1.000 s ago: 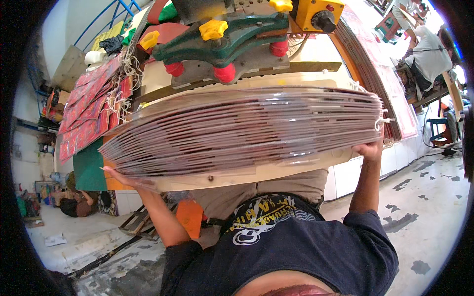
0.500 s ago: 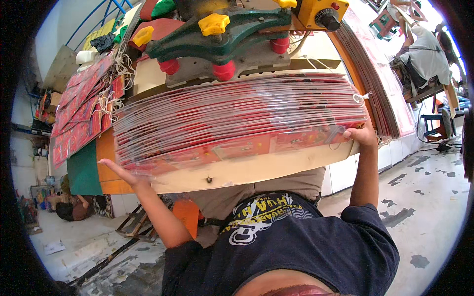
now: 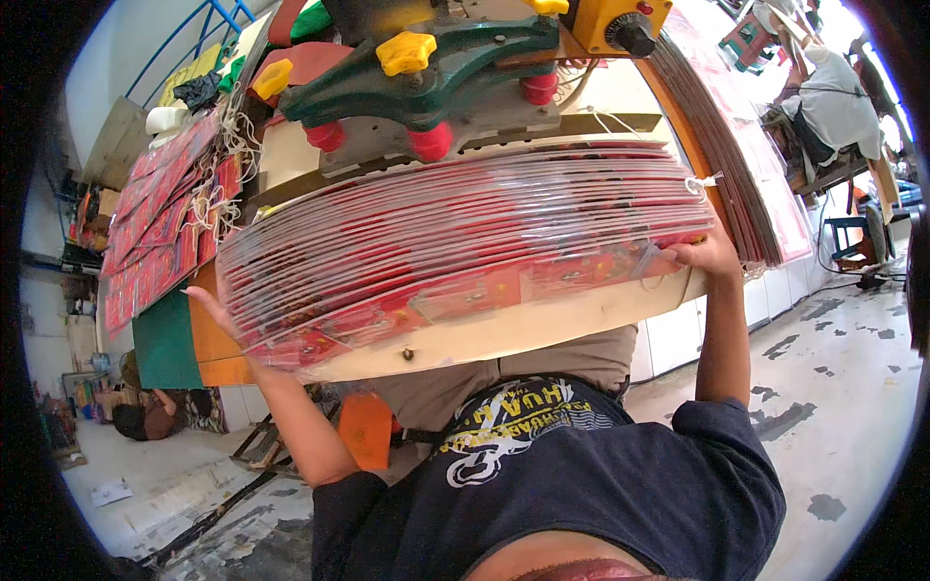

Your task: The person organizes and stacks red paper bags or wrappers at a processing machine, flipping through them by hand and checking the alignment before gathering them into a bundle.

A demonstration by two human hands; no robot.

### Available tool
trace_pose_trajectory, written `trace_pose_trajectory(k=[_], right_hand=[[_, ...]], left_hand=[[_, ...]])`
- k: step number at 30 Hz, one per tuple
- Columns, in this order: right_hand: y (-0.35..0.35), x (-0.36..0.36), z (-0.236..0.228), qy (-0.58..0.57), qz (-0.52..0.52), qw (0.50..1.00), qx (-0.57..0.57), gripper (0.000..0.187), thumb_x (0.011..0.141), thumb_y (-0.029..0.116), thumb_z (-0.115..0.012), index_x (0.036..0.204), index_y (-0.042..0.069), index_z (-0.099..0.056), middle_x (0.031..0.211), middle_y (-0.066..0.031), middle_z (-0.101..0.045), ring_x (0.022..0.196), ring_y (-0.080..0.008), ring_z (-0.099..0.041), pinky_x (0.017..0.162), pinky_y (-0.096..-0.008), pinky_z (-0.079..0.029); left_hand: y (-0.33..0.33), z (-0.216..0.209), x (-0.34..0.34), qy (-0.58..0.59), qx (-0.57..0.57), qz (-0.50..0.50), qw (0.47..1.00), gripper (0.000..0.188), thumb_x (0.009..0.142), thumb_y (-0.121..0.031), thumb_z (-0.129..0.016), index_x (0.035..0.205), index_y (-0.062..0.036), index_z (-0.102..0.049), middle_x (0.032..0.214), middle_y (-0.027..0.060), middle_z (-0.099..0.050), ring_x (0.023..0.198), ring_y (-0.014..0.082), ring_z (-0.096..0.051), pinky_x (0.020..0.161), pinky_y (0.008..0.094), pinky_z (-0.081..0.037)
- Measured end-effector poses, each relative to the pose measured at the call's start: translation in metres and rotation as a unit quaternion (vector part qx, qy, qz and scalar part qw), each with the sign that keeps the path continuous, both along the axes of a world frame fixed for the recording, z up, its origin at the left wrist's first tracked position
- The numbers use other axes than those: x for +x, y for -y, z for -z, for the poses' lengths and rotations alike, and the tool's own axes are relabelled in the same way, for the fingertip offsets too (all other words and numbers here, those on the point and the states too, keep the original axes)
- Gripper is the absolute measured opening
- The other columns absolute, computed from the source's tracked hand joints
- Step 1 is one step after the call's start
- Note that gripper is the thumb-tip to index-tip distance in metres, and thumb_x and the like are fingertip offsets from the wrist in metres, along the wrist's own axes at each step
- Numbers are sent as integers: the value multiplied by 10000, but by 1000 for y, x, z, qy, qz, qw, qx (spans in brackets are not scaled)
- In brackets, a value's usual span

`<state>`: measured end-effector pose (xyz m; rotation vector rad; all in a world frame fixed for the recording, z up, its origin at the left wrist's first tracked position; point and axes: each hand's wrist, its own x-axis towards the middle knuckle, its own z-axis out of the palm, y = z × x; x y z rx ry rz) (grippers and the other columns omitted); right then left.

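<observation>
A wide fanned stack of thin red printed cards in clear plastic (image 3: pixel 455 232) lies before me on a pale board (image 3: pixel 523 324). At its left end, my left hand (image 3: pixel 218 315) rests flat against the edges with a digit stretched out; its other fingers are partly hidden. My right hand (image 3: pixel 712 254) grips the right end, thumb over the near corner and fingers wrapped round the side. White string (image 3: pixel 699 182) is looped at the stack's upper right corner. Just beyond stands a dark green machine clamp (image 3: pixel 426 82) with yellow star knobs and red feet.
Bundles of red cards tied with string (image 3: pixel 160 218) lie at the left. Along the right runs a row of dark-edged stacked sheets (image 3: pixel 712 145). A yellow control box with a black knob (image 3: pixel 620 27) sits at the back. Another person (image 3: pixel 150 416) is low at the far left.
My left hand has moved up and closer against the stack's left end. That end now bows into a rounder curve. The right hand stays at its corner.
</observation>
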<state>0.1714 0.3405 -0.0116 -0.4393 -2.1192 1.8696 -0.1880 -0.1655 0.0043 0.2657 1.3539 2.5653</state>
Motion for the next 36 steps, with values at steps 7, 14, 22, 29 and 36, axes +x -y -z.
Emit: trace_pose_trajectory(k=[7, 14, 22, 29, 36], right_hand=[[3, -3, 0, -42, -19, 999, 11, 1175, 606, 339, -923, 1526, -35, -295, 1427, -156, -509, 1301, -235, -502, 1087, -384, -409], [20, 5, -5, -81, -10, 997, 3, 1145, 576, 265, -853, 1532, -22, -293, 1443, -165, -489, 1321, -261, -491, 1119, -393, -388], [27, -2, -6, -117, -60, 991, 18, 1303, 475, 314, -862, 1567, 27, -213, 1547, -184, -386, 1427, -348, -383, 1200, -477, -300], [12, 8, -18, -15, -84, 991, 104, 1453, 473, 434, -953, 1580, 26, -105, 1564, -201, -326, 1432, -336, -347, 1193, -452, -288], [22, 19, -16, 12, -37, 997, 63, 1351, 531, 392, -959, 1565, 17, -174, 1496, -159, -401, 1354, -282, -412, 1139, -416, -346]], left_hand=[[28, 20, -7, -50, 43, 9, 998, 894, 962, -752, -288, 1258, 50, -552, 1240, 209, -637, 1123, 306, -622, 1015, 484, -497], [42, 23, 3, -86, -21, -48, 995, 859, 978, -737, -260, 1120, 40, -599, 1120, 202, -667, 1032, 300, -649, 954, 475, -532], [9, 6, 68, -82, 15, -21, 996, 1077, 895, -830, -250, 1585, -10, -151, 1632, 229, -189, 1493, 355, -245, 1231, 524, -190], [-6, 0, 81, -101, 18, 7, 995, 1198, 822, -880, -345, 1598, -31, -10, 1677, 156, -23, 1526, 345, -126, 1242, 530, -113], [0, 2, 74, -97, 32, 36, 994, 1120, 872, -834, -362, 1602, -43, -51, 1675, 131, -86, 1512, 318, -195, 1236, 508, -185]])
